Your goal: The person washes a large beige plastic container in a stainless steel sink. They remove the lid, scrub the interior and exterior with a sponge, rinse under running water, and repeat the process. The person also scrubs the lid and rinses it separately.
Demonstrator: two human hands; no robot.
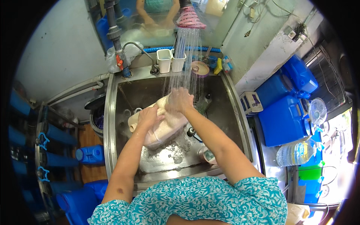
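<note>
A cream plastic jug (157, 132) lies on its side in the stainless steel sink (157, 168), its open neck towards the lower left. My left hand (149, 116) is closed around the jug's handle. Under the falling water, my right hand (180, 99) presses on the jug's far side; spray blurs its fingers, and whether it holds anything is hidden. Water pours from a shower head (191, 18) wrapped in pink material. A dark-capped bottle (191, 131) and a pinkish cup (206, 154) are in the sink, right of the jug.
Two white containers (164, 60), a pink bowl (200, 69) and a yellow sponge (218, 66) line the sink's back ledge. A pipe valve with an orange handle (119, 62) stands at the back left. Blue jugs (284, 121) are at the right, another blue jug (90, 154) at the left.
</note>
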